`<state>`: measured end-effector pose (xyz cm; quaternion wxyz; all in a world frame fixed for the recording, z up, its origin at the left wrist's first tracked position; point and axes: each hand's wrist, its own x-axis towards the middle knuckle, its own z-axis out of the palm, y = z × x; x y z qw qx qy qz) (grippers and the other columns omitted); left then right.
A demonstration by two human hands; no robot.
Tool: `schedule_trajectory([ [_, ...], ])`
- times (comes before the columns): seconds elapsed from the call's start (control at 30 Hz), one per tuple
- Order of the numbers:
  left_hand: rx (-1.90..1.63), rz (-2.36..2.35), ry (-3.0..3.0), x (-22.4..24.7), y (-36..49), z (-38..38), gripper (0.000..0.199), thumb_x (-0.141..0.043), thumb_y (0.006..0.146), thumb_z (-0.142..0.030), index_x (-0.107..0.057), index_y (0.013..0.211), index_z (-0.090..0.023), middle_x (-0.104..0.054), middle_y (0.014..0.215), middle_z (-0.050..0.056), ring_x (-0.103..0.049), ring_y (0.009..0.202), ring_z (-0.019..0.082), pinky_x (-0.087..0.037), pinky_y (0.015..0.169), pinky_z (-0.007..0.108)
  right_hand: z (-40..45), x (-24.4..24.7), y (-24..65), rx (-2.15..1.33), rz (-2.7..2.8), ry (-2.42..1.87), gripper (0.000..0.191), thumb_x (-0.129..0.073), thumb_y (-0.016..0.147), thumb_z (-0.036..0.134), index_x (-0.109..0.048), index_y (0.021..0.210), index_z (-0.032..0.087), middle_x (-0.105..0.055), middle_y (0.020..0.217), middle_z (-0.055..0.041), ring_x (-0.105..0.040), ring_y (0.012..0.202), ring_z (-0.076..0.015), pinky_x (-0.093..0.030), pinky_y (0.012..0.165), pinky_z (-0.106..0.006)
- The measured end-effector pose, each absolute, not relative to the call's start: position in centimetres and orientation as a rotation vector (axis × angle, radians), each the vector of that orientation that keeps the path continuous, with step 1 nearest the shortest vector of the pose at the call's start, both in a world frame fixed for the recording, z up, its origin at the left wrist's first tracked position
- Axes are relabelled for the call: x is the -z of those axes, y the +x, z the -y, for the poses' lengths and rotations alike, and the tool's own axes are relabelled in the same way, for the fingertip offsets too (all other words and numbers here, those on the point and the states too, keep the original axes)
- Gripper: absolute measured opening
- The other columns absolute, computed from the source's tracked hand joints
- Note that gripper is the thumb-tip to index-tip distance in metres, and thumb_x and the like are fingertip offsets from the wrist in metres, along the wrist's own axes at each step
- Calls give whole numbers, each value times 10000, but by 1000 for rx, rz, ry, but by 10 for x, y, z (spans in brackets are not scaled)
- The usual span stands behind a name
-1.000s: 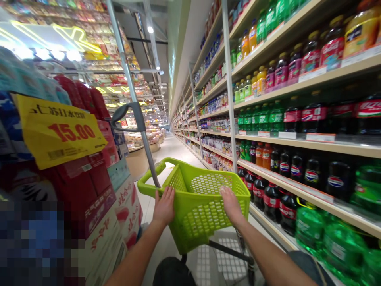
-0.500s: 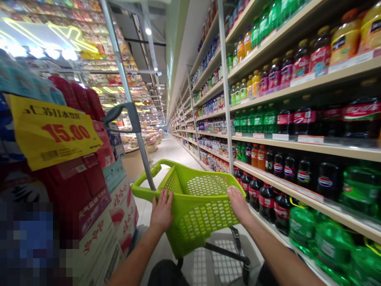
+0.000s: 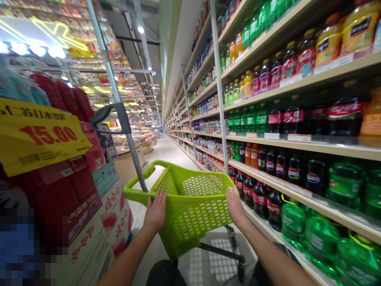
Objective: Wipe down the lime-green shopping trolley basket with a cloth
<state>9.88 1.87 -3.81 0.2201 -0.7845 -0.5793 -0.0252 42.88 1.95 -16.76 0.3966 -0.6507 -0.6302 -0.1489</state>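
Observation:
A lime-green wheeled shopping basket with perforated sides stands tilted in front of me. Nothing shows inside the part of it that I can see. My left hand is on its near rim, left of the middle, fingertips at the edge and the thumb apart. At the right corner, my right hand grips the rim, its fingertips curled over. A long metal pull handle with a grey grip rises from the basket's left end. Below is a dark wheeled frame.
Shelves of bottled drinks run along the right side, with large green bottles low down near my right arm. Stacked cartons and a yellow price sign stand close on the left. The pale aisle floor stretches ahead.
The view has turned slightly right, so shelves, sign and basket sit further left in the picture. Both hands keep their places on the basket's rim.

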Motion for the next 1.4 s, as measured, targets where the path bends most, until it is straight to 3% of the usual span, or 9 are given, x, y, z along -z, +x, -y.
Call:
schedule_trajectory([
  [0.13,-12,1584,-2188,33,106,-26,685,-400,641,-124,-315,1319,-81,-271,1413,138,-183,1323,245,-98,1057,511,-24,167,426,371,1690,-1495,529,-326,684,-50,-561,1127,120,-501,1259,-122,-366,1236,-205,-317,1024,-426],
  [0.27,-78,1595,-2219,33,107,-30,751,-433,626,-160,-245,1350,-86,-214,1435,129,-125,1335,257,-70,1049,543,-22,168,443,348,1510,-1571,450,-319,747,7,-569,1107,110,-548,1187,-153,-438,1177,-227,-356,986,-455],
  [0.47,-98,1588,-2267,31,108,-23,795,-456,619,-230,-214,1351,-40,-169,1445,133,-67,1341,272,-29,1050,558,-35,160,366,321,1791,-1302,629,-358,611,-69,-531,1173,154,-502,1264,-84,-386,1221,-170,-359,1008,-352],
  [0.6,-56,1594,-2300,31,111,-16,789,-448,608,-251,-243,1339,-35,-208,1434,146,-99,1336,281,-32,1037,585,-28,156,400,348,1732,-1335,614,-359,606,-54,-544,1155,149,-527,1231,-97,-411,1202,-195,-364,1001,-398],
  [0.73,18,1571,-2310,35,112,-13,780,-446,610,-262,-257,1329,-27,-225,1426,164,-101,1336,283,-2,1032,592,-4,191,464,444,1468,-1485,520,-329,687,-7,-557,1134,130,-518,1233,-118,-398,1211,-221,-352,995,-460],
  [0.9,28,1547,-2327,39,110,-13,776,-463,616,-264,-257,1331,-43,-225,1427,163,-87,1337,288,1,1035,585,24,260,437,338,1611,-1473,605,-283,659,-45,-562,1144,183,-540,1223,-75,-439,1184,-184,-429,944,-399],
  [1.13,3,1505,-2306,40,109,-17,785,-481,631,-285,-237,1340,-52,-208,1434,156,-60,1339,291,1,1031,591,3,196,413,529,1571,-1289,600,-311,710,-27,-435,1273,141,-398,1351,-89,-231,1304,-202,-286,1050,-458],
  [1.3,-6,1482,-2321,44,110,-16,795,-477,634,-300,-222,1349,-62,-193,1441,144,-45,1341,285,4,1035,583,12,238,406,570,1702,-1286,715,-266,628,-105,-463,1252,184,-537,1231,-66,-294,1276,-156,-385,997,-399],
  [1.4,24,1465,-2326,47,112,-18,804,-475,634,-303,-210,1352,-56,-181,1443,140,-46,1343,275,23,1031,588,17,234,402,546,1699,-1287,732,-265,631,-97,-421,1284,197,-489,1282,-52,-289,1278,-155,-372,1010,-404],
])
